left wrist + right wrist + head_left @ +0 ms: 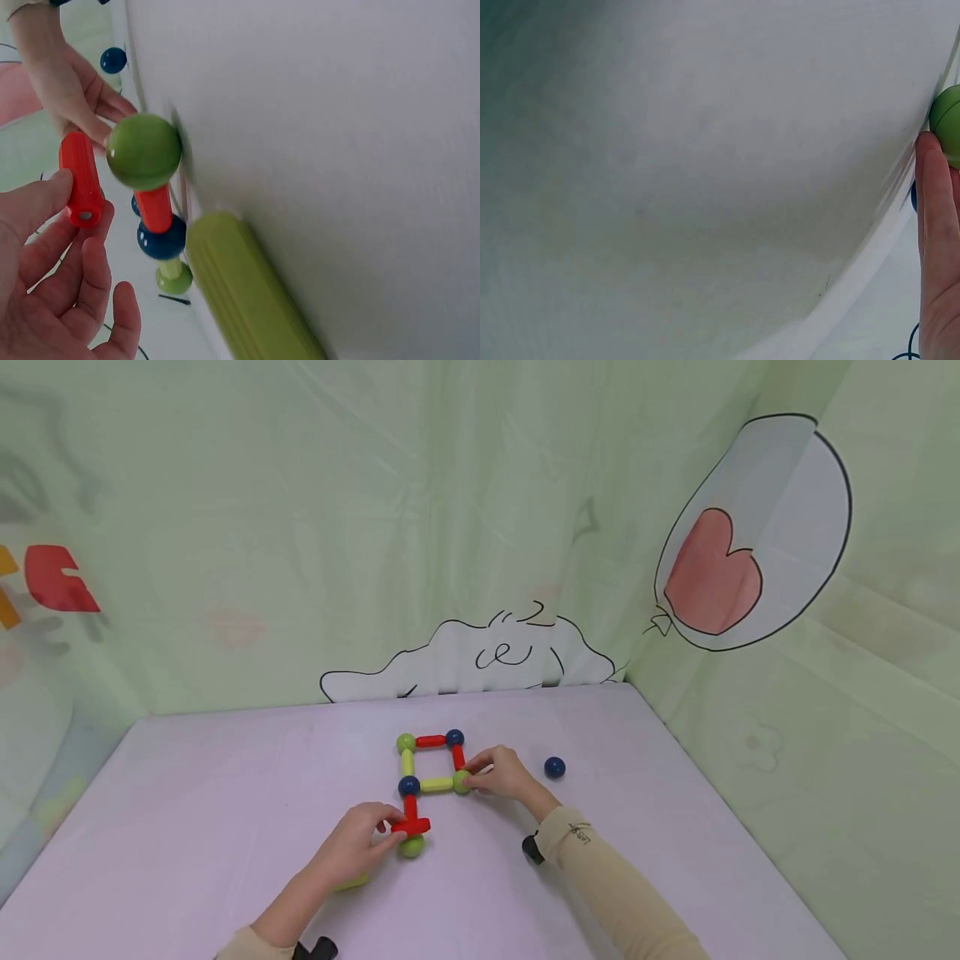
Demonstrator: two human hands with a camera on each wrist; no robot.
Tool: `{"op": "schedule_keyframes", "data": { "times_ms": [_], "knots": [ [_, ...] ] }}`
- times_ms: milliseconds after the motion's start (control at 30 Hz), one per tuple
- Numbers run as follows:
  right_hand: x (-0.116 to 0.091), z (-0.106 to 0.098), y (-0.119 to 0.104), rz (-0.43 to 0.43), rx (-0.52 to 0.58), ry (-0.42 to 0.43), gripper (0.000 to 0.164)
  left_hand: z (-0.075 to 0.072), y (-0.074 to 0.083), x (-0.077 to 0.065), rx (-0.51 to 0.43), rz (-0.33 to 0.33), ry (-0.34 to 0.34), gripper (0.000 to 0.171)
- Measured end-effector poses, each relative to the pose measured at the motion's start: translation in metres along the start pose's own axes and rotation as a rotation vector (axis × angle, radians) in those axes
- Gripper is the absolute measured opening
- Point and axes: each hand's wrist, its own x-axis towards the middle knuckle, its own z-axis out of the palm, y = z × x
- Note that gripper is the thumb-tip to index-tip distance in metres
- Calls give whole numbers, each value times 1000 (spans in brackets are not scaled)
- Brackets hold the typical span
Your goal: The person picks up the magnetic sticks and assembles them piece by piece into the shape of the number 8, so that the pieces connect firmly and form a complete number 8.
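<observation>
My left hand [358, 842] pinches a red rod [411, 827] between thumb and fingers, just above the near green ball [412, 846]. In the left wrist view the red rod [80, 180] shows a hole in its end. My right hand [504, 773] grips the green ball [462, 782] at the near right corner of a square of rods and balls. A blue ball [408, 786] forms its near left corner, with another red rod [410, 807] running from it to the near green ball. Fingers [939, 202] lie against the green ball [949, 124] in the right wrist view.
A loose blue ball [554, 767] sits right of the square. A yellow-green rod [351, 883] lies partly behind my left wrist, large in the left wrist view [251, 292]. The lilac-covered table [225, 777] meets printed curtains at the back and sides.
</observation>
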Motion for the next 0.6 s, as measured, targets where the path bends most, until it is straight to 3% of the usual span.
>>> {"op": "schedule_keyframes", "data": {
  "times_ms": [233, 600],
  "knots": [
    [1, -1, 3, -5, -2, -4, 25, 13, 9, 11, 8, 28, -18, 18],
    [2, -1, 1, 7, -1, -7, 24, 35, 21, 21, 79, 62, 30, 15]
  ]
}}
